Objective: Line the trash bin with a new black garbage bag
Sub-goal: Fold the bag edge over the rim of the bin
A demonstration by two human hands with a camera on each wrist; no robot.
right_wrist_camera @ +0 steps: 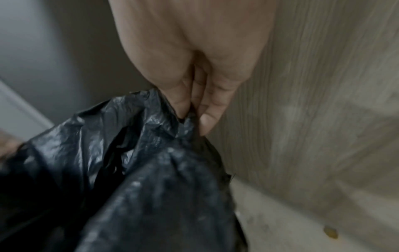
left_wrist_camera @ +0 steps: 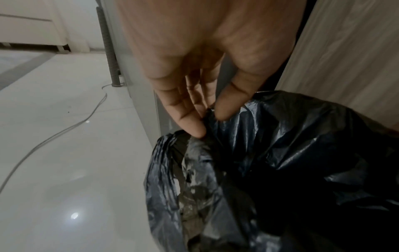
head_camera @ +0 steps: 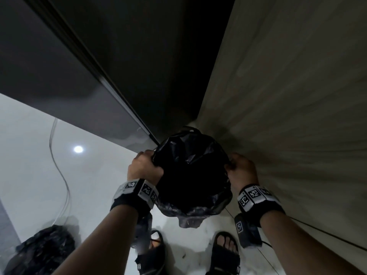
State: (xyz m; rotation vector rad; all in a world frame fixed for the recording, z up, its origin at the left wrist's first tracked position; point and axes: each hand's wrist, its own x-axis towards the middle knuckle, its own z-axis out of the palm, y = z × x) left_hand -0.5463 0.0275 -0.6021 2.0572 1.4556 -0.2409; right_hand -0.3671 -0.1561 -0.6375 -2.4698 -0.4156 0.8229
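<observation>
A black garbage bag (head_camera: pixel 190 175) hangs open between my hands, draped over a round bin whose own wall is hidden under the plastic. My left hand (head_camera: pixel 146 165) pinches the bag's left edge; in the left wrist view the thumb and fingers of that left hand (left_wrist_camera: pixel 207 116) close on a fold of the bag (left_wrist_camera: pixel 291 153). My right hand (head_camera: pixel 238 166) pinches the right edge, and the right wrist view has the right hand (right_wrist_camera: pixel 194 117) squeezing the bag's (right_wrist_camera: pixel 129 162) crumpled rim.
The bin stands in a narrow corner between a dark grey appliance (head_camera: pixel 59 72) on the left and a wood-grain panel (head_camera: pixel 297 96) on the right. A cable (head_camera: pixel 61 175) runs over the glossy white floor. Another black bag (head_camera: pixel 43 249) lies at the lower left. My sandalled feet (head_camera: pixel 224 251) are below.
</observation>
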